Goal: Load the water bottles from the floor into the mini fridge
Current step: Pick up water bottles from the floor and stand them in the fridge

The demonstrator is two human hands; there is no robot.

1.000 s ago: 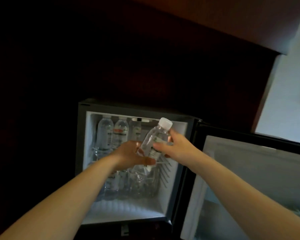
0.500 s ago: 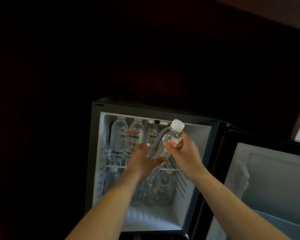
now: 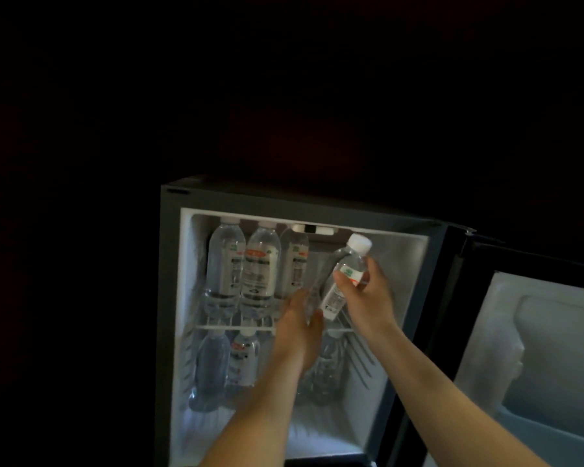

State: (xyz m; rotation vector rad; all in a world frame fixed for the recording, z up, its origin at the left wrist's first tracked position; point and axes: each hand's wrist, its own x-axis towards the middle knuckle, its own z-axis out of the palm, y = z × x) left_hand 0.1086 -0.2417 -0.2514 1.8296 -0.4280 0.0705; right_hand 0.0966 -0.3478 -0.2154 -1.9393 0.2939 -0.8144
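A clear water bottle with a white cap tilts inside the open mini fridge, above the right part of the wire shelf. My right hand grips its upper body below the cap. My left hand holds its lower end from underneath. Three bottles stand upright on the upper shelf at the left. More bottles stand on the fridge floor below, partly hidden by my left forearm.
The fridge door stands open to the right, with a white inner liner and a door bin. Everything around the fridge is very dark. The wire shelf runs across the fridge's middle.
Both hands have carried the bottle deeper into the fridge, toward the upper shelf's right side. The view has shifted so the fridge sits more centrally.
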